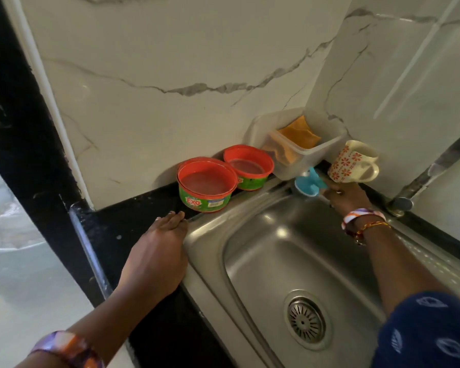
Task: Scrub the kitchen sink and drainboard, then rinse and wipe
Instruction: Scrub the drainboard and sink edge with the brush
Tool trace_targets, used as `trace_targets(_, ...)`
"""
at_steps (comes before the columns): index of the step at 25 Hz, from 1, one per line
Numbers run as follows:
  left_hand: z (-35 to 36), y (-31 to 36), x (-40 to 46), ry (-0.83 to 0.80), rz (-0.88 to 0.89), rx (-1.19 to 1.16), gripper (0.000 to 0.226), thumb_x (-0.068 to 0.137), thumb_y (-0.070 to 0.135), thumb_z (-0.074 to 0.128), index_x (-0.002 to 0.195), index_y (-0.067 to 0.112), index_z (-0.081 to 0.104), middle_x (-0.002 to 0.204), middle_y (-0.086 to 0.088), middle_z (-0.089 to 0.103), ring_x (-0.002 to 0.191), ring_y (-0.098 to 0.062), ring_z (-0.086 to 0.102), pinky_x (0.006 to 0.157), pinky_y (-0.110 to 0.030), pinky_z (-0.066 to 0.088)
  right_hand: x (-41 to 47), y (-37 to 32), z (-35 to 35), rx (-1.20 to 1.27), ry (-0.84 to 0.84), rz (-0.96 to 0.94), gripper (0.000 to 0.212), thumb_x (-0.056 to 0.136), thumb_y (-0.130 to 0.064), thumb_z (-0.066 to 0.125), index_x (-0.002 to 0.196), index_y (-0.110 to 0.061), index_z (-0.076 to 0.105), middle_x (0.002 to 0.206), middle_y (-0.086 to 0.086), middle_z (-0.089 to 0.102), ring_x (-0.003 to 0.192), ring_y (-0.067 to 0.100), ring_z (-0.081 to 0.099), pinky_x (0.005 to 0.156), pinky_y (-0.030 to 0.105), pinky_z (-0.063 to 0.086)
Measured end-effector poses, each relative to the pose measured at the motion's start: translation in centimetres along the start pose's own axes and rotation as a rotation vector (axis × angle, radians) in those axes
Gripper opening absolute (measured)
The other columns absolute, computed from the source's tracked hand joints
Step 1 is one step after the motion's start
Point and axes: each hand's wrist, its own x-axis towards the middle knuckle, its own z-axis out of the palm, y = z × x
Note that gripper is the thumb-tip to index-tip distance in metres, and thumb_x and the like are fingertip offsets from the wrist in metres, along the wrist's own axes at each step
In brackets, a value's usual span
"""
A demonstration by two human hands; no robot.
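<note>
Fingers of her right hand pinch a cream flowered ceramic mug and a small blue plastic piece; gripping both, the mug could slip into the steel sink.

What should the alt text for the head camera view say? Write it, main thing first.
A person's right hand lifts a flowered mug and a blue scrubber at the back of a steel sink, while the left hand rests flat on the sink's edge. Two red-rimmed soap tubs sit by the marble wall.
</note>
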Motion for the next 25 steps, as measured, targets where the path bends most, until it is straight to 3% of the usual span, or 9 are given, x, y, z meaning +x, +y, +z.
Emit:
trace_targets(2, -0.1, 0.2, 0.0, -0.006, -0.003, 0.005, 0.05, 0.095, 0.015, 0.04, 0.145, 0.017, 0.035, 0.154, 0.005, 0.025, 0.144, -0.007, 0.015, 0.112, -0.017, 0.002, 1.1, 0.5, -0.2, -0.031, 0.139, 0.111, 0.04, 0.096, -0.02, 0.048, 0.134, -0.007, 0.049, 0.132, 0.021, 0.053, 0.118, 0.038, 0.051, 0.099, 0.041, 0.039)
trace_targets(5, -0.4, 0.5, -0.1, -0.023, 0.0, 0.003, 0.05, 0.095, 0.013, 0.039, 0.145, 0.016, 0.034, 0.155, 0.004, 0.024, 0.145, -0.008, 0.015, 0.11, -0.016, -0.001, 1.4, 0.2, 1.2, 0.127, 0.16, 0.186, 0.04, 0.094, -0.02, 0.05, 0.132, -0.007, 0.051, 0.131, 0.018, 0.055, 0.116, 0.035, 0.053, 0.099, 0.041, 0.04)
trace_targets(9, -0.5, 0.5, 0.0, -0.013, -0.012, -0.004, 0.05, 0.095, 0.013, 0.038, 0.144, 0.014, 0.036, 0.155, 0.002, 0.026, 0.145, -0.01, 0.017, 0.115, -0.02, 0.006, -5.5, -2.5, 5.2, 0.592, 0.089, 0.28, 0.035, 0.092, -0.02, 0.055, 0.127, -0.019, 0.058, 0.069, 0.007, 0.058, 0.054, 0.014, 0.049, 0.051, 0.021, 0.043)
trace_targets(12, -0.6, 0.7, 0.1, -0.022, -0.042, -0.012, 0.048, 0.095, 0.013, 0.039, 0.143, 0.014, 0.039, 0.154, 0.001, 0.029, 0.144, -0.013, 0.021, 0.116, -0.024, 0.014, -13.5, -4.8, 6.2, 0.678, -0.282, 0.122, 0.04, 0.095, -0.019, 0.053, 0.133, -0.029, 0.049, 0.052, 0.001, 0.038, 0.03, 0.001, 0.029, 0.032, 0.011, 0.025)
trace_targets(15, -0.9, 0.7, 0.0, -0.046, -0.048, 0.01, 0.049, 0.094, 0.011, 0.038, 0.143, 0.014, 0.038, 0.153, -0.001, 0.029, 0.144, -0.015, 0.023, 0.117, -0.027, 0.018, -16.0, -5.7, 5.5, 0.537, -0.492, -0.114, 0.039, 0.094, -0.019, 0.053, 0.131, -0.032, 0.05, 0.05, -0.01, 0.041, 0.033, -0.003, 0.034, 0.04, 0.013, 0.032)
trace_targets(17, -1.1, 1.0, -0.2, -0.044, -0.051, 0.001, 0.049, 0.095, 0.01, 0.038, 0.143, 0.014, 0.038, 0.154, -0.001, 0.028, 0.144, -0.015, 0.022, 0.116, -0.027, 0.018, -13.3, -5.2, 4.9, 0.312, -0.263, -0.171, 0.038, 0.093, -0.022, 0.055, 0.131, -0.025, 0.054, 0.057, -0.01, 0.053, 0.054, -0.003, 0.051, 0.056, 0.016, 0.041)
trace_targets(20, -1.6, 1.6, -0.4, -0.03, -0.055, -0.007, 0.047, 0.097, 0.011, 0.037, 0.143, 0.014, 0.037, 0.154, 0.0, 0.028, 0.144, -0.015, 0.022, 0.115, -0.027, 0.018, -7.7, -4.1, 3.6, 0.183, -0.034, 0.079, 0.04, 0.092, -0.026, 0.053, 0.132, -0.022, 0.054, 0.106, 0.014, 0.068, 0.103, 0.027, 0.063, 0.085, 0.027, 0.045)
trace_targets(22, -1.5, 1.6, -0.3, -0.038, -0.047, 0.0, 0.047, 0.096, 0.01, 0.039, 0.143, 0.013, 0.038, 0.153, -0.001, 0.029, 0.143, -0.015, 0.023, 0.115, -0.026, 0.018, -7.2, -4.5, 3.8, 0.229, -0.05, 0.102, 0.041, 0.091, -0.025, 0.054, 0.132, -0.023, 0.054, 0.096, 0.01, 0.068, 0.089, 0.025, 0.065, 0.079, 0.027, 0.047)
trace_targets(25, -1.2, 1.0, -0.1, -0.048, -0.033, 0.019, 0.05, 0.093, 0.01, 0.042, 0.143, 0.012, 0.039, 0.153, -0.003, 0.03, 0.143, -0.016, 0.024, 0.116, -0.027, 0.019, -12.6, -6.4, 5.6, 0.369, -0.3, -0.153, 0.04, 0.093, -0.017, 0.055, 0.132, -0.02, 0.052, 0.067, -0.018, 0.05, 0.048, -0.009, 0.048, 0.052, 0.005, 0.037)
